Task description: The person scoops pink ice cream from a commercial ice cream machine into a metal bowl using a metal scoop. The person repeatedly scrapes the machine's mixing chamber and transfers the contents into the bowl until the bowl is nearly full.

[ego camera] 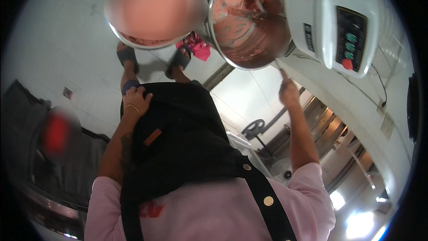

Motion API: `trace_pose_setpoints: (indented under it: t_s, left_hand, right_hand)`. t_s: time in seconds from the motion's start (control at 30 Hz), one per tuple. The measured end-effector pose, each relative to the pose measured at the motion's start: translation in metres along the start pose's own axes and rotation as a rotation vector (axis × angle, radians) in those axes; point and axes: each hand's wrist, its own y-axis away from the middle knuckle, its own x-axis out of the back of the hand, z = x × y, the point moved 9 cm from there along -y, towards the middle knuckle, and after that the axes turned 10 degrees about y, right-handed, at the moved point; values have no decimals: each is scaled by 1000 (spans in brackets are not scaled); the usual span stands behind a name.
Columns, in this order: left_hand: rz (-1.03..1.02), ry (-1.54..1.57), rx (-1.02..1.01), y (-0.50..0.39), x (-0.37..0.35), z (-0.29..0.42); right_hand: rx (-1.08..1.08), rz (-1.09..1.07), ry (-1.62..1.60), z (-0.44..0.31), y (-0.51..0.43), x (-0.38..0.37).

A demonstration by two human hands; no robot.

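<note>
My right hand (289, 90) grips the handle of a slim tool (279, 65), whose far end I cannot make out at the lower rim of a steel mixing bowl (215, 35). Soft pink paste (230, 23), perhaps minced meat, is smeared thickly over the inside of that bowl. My left hand (135, 102) rests on my thigh over the black apron (180, 120), fingers spread and holding nothing. In front of me on the left stands a second steel bowl (133, 44) with pink contents, mostly hidden by a blur.
A white mixer housing (327, 16) with green buttons and a red knob rises beside the bowl at right. Bright pink cloth (200, 51) lies on the floor between the bowls. A black handwheel (254, 129) and a clear plastic tub (247, 147) are low at right. Dark fabric (23, 124) lies left.
</note>
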Motion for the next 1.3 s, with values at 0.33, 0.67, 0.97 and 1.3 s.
trace_pose_setpoints:
  t_s: [0.33,0.67,0.97,1.3]
  left_hand:
    - [85,48,290,8,-107,-49]
    - [186,117,219,8,-118,-40]
    - [190,55,201,2,-123,-27]
    - [197,74,207,-4,-130,-20]
  right_hand:
    - [-199,106,373,65,-160,-6]
    - [-261,204,337,75,-237,-13]
    - [104,677,299,110,-268,-4]
    - [139,524,627,142,-267,-33]
